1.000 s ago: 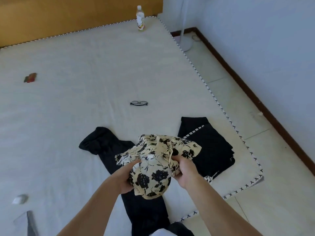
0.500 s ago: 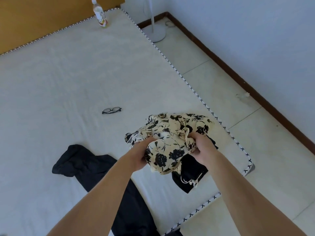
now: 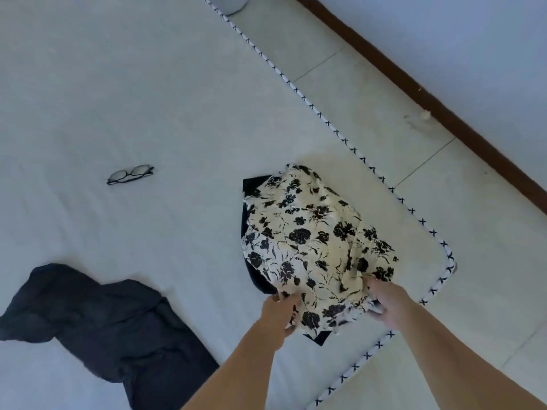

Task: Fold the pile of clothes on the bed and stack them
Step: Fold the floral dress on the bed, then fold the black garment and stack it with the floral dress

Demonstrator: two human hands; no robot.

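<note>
A cream garment with black flowers [image 3: 310, 247] lies loosely folded on top of a folded black garment [image 3: 247, 187] near the bed's right corner. Only dark edges of the black one show around it. My left hand [image 3: 281, 312] grips the floral cloth's near left edge. My right hand [image 3: 384, 303] holds its near right edge, fingers tucked under the fabric. A second black garment [image 3: 103, 318] lies unfolded and rumpled on the white bed [image 3: 148, 99] at the lower left.
A pair of glasses [image 3: 130, 174] lies on the bed left of the stack. The bed's stitched edge [image 3: 349, 143] runs diagonally on the right, with tiled floor [image 3: 444, 202] and a brown skirting board [image 3: 444, 113] beyond. A white stand base [image 3: 231, 2] sits at the top.
Both hands carried the bunched floral garment to the right and lowered it onto the folded black garment. The view swung right and down, so the bottle left the frame.
</note>
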